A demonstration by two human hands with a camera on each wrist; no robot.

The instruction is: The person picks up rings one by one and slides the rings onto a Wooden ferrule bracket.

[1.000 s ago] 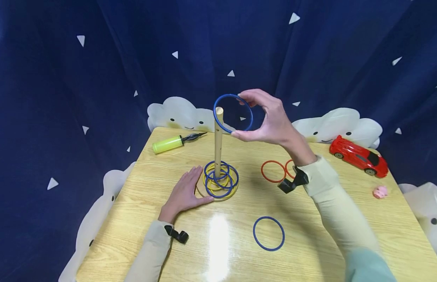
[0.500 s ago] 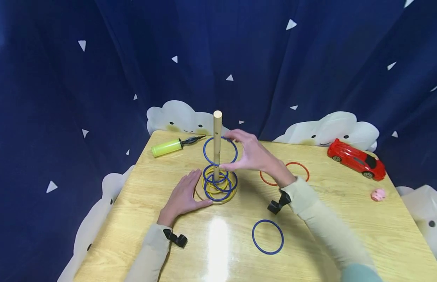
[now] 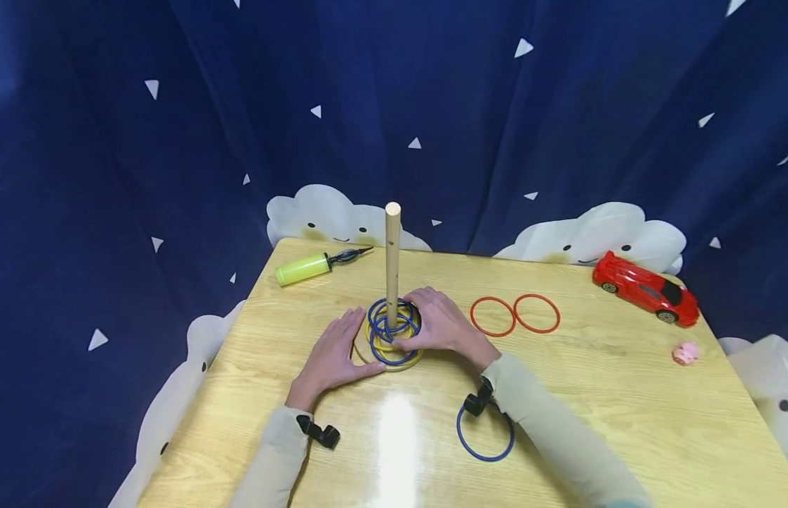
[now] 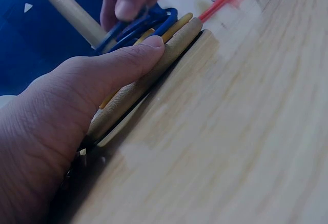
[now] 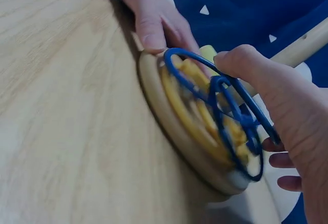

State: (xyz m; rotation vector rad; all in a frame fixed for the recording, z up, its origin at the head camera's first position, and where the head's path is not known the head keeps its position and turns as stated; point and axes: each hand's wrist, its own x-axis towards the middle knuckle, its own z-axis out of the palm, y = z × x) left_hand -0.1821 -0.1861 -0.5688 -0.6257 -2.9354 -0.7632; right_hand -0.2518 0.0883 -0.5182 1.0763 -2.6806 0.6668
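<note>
A wooden table stood before a dark blue curtain dotted with white triangles, with white cloud cushions along its far edge. Near the middle of the table a wooden peg rose upright from a round wooden base. A stack of blue and yellow rings lay around the foot of the peg, on the base.

The right hand rested on the right side of that stack; its thumb and curled fingers pinched the top blue ring, which sat low around the peg on the pile. The left hand lay flat on the table, fingers straight and holding nothing, its thumb pressed against the left rim of the base.

A red toy car sat near the far right corner. A yellow pump lay at the far left. Two red rings lay flat side by side to the right of the peg, touching each other. A loose blue ring lay nearer the person, partly under the right wrist. A small pink toy sat near the right edge.
</note>
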